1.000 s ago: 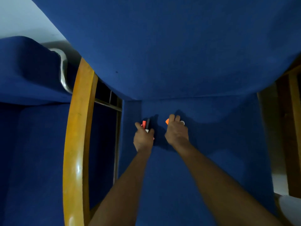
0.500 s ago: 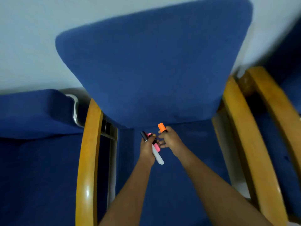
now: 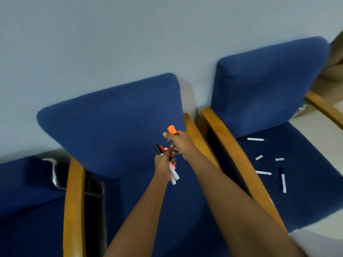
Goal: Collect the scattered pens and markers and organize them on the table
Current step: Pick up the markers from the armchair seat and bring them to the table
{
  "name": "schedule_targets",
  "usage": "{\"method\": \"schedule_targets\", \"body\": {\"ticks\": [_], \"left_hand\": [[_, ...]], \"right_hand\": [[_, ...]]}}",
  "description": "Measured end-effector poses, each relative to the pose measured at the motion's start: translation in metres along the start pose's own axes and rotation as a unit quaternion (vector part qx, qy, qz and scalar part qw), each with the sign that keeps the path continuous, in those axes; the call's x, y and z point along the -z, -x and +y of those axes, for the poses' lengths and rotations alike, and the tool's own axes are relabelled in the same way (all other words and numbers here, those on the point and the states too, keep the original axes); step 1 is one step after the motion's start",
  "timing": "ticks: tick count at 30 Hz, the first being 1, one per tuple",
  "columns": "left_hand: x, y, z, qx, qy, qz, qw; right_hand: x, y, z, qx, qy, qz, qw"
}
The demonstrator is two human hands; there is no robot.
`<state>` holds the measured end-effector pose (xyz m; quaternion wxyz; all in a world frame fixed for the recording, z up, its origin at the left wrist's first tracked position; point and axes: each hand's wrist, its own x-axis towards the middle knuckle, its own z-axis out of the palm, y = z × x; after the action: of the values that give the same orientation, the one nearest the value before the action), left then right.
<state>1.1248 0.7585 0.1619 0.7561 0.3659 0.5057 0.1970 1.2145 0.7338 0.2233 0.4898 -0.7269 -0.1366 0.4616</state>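
A waiting room or office lounge: matching blue upholstered armchairs [image 3: 111,130] with wooden armrests [image 3: 233,151] line a plain grey wall [image 3: 111,43].

Both hands rose from the seat crease: left hand [image 3: 163,164] gathered a marker bundle [image 3: 171,170]; right hand [image 3: 178,143] lifted the orange highlighter [image 3: 171,129] toward 12 o'clock.

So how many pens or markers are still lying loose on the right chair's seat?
5: one near the backrest, two short pieces mid-seat, one white, one black-capped. Others may be out of view.
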Motion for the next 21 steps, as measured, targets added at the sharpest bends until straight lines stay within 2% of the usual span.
{"method": "schedule_targets", "body": {"ticks": [4, 9, 12, 14, 16, 21], "left_hand": [[-0.068, 0.012, -0.019, 0.007, -0.026, -0.029, 0.999], [-0.169, 0.04, -0.078, -0.002, -0.075, -0.027, 0.997], [-0.247, 0.064, -0.12, -0.003, -0.067, -0.028, 0.997], [-0.29, 0.073, -0.152, -0.017, -0.157, -0.019, 0.987], [-0.319, 0.079, -0.18, -0.048, -0.279, -0.032, 0.958], [-0.377, 0.085, -0.233, -0.097, -0.511, -0.049, 0.853]], "right_hand": [[0.073, 0.015, 0.009, -0.008, -0.068, 0.03, 0.997], [0.202, 0.035, 0.054, -0.051, -0.165, 0.071, 0.982], [0.292, 0.043, 0.08, -0.062, -0.185, 0.06, 0.979], [0.351, 0.049, 0.098, -0.07, -0.191, 0.06, 0.977], [0.4, 0.053, 0.115, -0.08, -0.174, 0.071, 0.979], [0.5, 0.05, 0.166, -0.122, -0.063, 0.135, 0.981]]}}
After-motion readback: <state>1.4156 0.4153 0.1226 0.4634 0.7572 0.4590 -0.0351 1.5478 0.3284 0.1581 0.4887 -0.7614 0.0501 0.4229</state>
